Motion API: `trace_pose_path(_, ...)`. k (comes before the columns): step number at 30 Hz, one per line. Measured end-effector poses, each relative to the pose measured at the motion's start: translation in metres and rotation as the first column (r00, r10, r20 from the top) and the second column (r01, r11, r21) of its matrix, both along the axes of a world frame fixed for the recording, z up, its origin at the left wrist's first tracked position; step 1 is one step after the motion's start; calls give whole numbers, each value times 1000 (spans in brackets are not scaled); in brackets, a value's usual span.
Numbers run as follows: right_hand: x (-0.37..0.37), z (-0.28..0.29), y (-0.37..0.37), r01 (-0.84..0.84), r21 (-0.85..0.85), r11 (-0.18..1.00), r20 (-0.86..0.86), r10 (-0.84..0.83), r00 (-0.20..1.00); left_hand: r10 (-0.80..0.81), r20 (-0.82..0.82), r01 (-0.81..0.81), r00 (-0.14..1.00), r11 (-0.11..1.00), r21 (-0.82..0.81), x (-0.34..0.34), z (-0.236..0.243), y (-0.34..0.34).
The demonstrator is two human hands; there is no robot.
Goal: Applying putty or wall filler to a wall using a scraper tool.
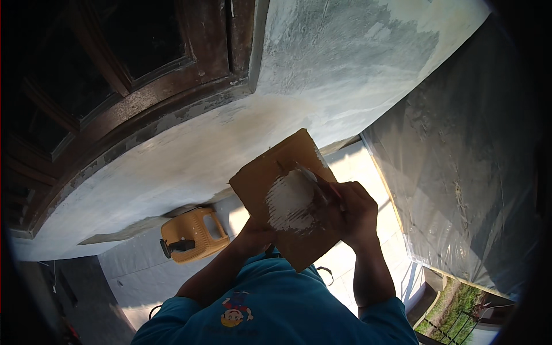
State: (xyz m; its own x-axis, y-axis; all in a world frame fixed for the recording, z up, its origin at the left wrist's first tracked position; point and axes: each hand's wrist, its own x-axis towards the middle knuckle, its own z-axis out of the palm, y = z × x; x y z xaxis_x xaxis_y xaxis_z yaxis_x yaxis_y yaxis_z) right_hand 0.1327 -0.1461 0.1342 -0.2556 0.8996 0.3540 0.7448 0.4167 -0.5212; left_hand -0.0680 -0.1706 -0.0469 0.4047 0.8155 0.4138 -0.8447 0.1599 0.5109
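Observation:
A flat brown board (pixel 253 178) is held in front of my body, tilted in the view. My left hand (pixel 253 237) grips its lower left edge, with the fingers partly hidden beneath. On the board lies a patch of white putty (pixel 290 195), streaked along its lower edge. My right hand (pixel 359 213) is closed round a putty knife (pixel 310 174), whose blade rests at the upper right of the putty. Shadow hides much of the knife's handle.
Ahead stands a patchy grey-white plastered wall (pixel 322 69), with a dark wooden window frame (pixel 149 95) at left. A yellow plastic stool (pixel 192 236) bearing a black object (pixel 181 245) is on the floor, lower left. Plastic sheeting (pixel 454 161) hangs at right.

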Motion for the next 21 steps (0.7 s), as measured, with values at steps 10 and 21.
trace_pose_path(10, -11, -28, -23, -277, 332, 902, 321, 168, 932, 17, -53, -22, 998, 996, -88, 0, 4, -2)
trace_pose_path(21, 12, 1, -2, 210, -202, 957, -180, -247, 952, -2, 7, 3, 1000, 988, -156, 1, -20, -6)
